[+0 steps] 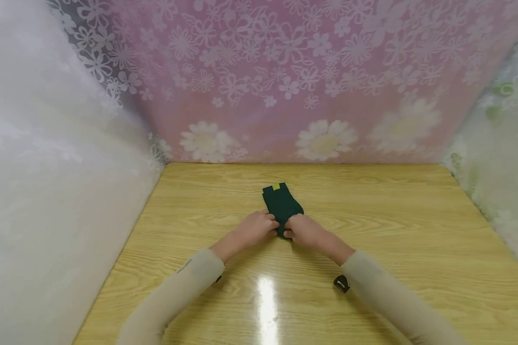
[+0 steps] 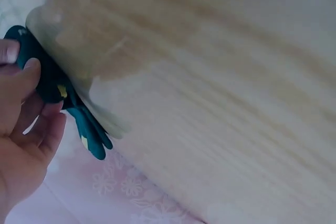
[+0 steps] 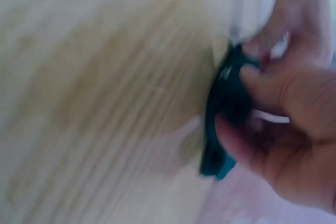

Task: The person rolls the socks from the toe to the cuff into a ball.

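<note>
Pinching sock (image 1: 282, 203) with left hand (image 1: 257, 226) and, blurred but seemingly, right hand (image 1: 305, 230), judging it soft, light, best held by edges.

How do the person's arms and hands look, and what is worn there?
The left hand and right hand are without gloves. The left sleeve and right sleeve are long and cream; the left one has a dark marking near its end, too small to read. A black piece, perhaps the wrist camera, shows beside the right one.
</note>
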Demonstrator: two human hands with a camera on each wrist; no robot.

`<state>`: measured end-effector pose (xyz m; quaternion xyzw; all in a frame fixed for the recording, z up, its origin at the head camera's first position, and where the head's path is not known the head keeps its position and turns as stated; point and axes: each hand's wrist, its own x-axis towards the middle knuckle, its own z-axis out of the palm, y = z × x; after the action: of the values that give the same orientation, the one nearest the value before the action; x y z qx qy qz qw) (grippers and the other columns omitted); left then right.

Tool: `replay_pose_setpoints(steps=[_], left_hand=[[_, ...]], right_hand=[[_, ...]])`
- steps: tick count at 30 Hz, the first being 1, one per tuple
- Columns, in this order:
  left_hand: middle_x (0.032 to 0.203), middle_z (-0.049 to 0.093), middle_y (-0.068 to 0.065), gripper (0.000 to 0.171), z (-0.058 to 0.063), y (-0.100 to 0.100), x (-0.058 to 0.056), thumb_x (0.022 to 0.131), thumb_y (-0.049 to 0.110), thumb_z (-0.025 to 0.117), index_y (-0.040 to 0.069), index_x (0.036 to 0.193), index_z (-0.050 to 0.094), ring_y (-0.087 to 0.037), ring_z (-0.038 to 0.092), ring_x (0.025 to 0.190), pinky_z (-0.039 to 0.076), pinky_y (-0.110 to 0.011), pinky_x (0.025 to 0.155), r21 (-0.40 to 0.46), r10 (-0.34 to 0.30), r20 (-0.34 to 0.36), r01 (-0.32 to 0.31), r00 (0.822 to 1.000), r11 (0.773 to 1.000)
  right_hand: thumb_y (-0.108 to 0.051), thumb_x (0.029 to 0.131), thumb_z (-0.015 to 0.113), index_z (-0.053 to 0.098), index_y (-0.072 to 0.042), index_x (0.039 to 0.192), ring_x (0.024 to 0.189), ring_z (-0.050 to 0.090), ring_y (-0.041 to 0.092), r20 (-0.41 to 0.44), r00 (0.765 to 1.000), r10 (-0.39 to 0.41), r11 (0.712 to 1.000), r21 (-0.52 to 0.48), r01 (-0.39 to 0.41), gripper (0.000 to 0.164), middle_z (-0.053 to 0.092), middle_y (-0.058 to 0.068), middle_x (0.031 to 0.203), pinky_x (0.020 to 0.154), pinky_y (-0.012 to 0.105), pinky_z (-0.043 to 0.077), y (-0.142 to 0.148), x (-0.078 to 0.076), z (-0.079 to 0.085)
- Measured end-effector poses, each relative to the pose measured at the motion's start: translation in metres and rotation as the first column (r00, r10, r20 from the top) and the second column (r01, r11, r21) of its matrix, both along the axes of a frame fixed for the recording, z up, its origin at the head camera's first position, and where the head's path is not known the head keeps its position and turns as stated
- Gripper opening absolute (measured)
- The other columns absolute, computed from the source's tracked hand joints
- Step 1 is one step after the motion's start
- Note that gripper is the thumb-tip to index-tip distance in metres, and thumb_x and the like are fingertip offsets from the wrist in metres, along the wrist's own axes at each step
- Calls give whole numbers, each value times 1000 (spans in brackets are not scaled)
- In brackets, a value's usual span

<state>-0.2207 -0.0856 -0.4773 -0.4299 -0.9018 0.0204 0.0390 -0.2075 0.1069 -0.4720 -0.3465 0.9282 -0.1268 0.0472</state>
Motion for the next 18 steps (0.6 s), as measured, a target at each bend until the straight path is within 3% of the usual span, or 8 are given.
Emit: replay_pose_setpoints(steps=[2, 4, 6, 8, 9, 12, 15, 18], left_hand=[[98, 67, 1, 19, 0, 0, -3, 99, 24, 63, 16, 111, 76, -16, 54, 84, 47, -26, 76, 24, 7, 51, -8, 999, 1000], [100, 66, -1, 22, -1, 1, -8, 99, 22, 62, 14, 116, 74, -16, 54, 86, 47, -26, 77, 62, 10, 114, -17, 993, 998], [102, 64, -2, 25, -2, 1, -12, 100, 21, 61, 12, 120, 73, -16, 54, 87, 47, -25, 77, 103, 17, 176, -35, 984, 994], [104, 63, -2, 27, -3, 1, -16, 101, 23, 60, 11, 122, 72, -16, 53, 90, 46, -25, 77, 129, 34, 227, -65, 973, 989], [105, 62, -2, 28, -4, 0, -18, 100, 23, 60, 12, 122, 72, -16, 52, 90, 46, -25, 77, 140, 42, 238, -77, 970, 987], [103, 62, -2, 27, -4, 1, -20, 98, 27, 63, 14, 119, 74, -16, 50, 89, 45, -25, 77, 158, 67, 221, -104, 973, 982], [95, 62, -1, 22, -2, 2, -17, 97, 28, 64, 15, 110, 76, -16, 52, 84, 47, -26, 75, 141, 70, 121, -86, 990, 986], [91, 65, 0, 15, -1, 7, -11, 98, 26, 63, 16, 104, 73, -15, 54, 80, 49, -25, 74, 42, 62, -22, -61, 998, 997]], right_hand=[[-7, 94, 68, 71, -3, 84, 68, 50, 20, -149, 989, 26, 991, 137, -6, 11, 56, 7, 77, 65, 30, 50, -4, 8, 2], [-5, 92, 69, 72, -1, 92, 75, 52, 24, -298, 950, 87, 965, 262, -6, 5, 58, 12, 85, 72, 34, 54, -7, 15, 3], [-1, 92, 68, 72, 0, 96, 76, 53, 25, -384, 913, 136, 940, 340, 3, 6, 58, 13, 87, 71, 31, 55, -8, 19, 1], [0, 91, 68, 72, 1, 98, 76, 55, 25, -413, 897, 155, 927, 376, 13, 8, 59, 13, 87, 70, 30, 56, -7, 20, 0], [1, 92, 67, 72, 2, 99, 77, 56, 25, -411, 898, 158, 925, 381, 12, 9, 59, 14, 87, 70, 30, 56, -7, 19, -1], [1, 93, 66, 71, 3, 99, 81, 57, 27, -326, 937, 122, 945, 328, -8, 8, 60, 14, 90, 77, 34, 56, -3, 12, -3], [-1, 95, 64, 70, 3, 98, 83, 58, 27, -195, 978, 78, 976, 215, -34, 8, 61, 14, 89, 80, 39, 55, 1, 2, -2], [-2, 95, 63, 71, 1, 94, 76, 55, 21, -70, 996, 48, 995, 87, -42, 9, 60, 9, 82, 74, 35, 53, 6, -12, -2]])
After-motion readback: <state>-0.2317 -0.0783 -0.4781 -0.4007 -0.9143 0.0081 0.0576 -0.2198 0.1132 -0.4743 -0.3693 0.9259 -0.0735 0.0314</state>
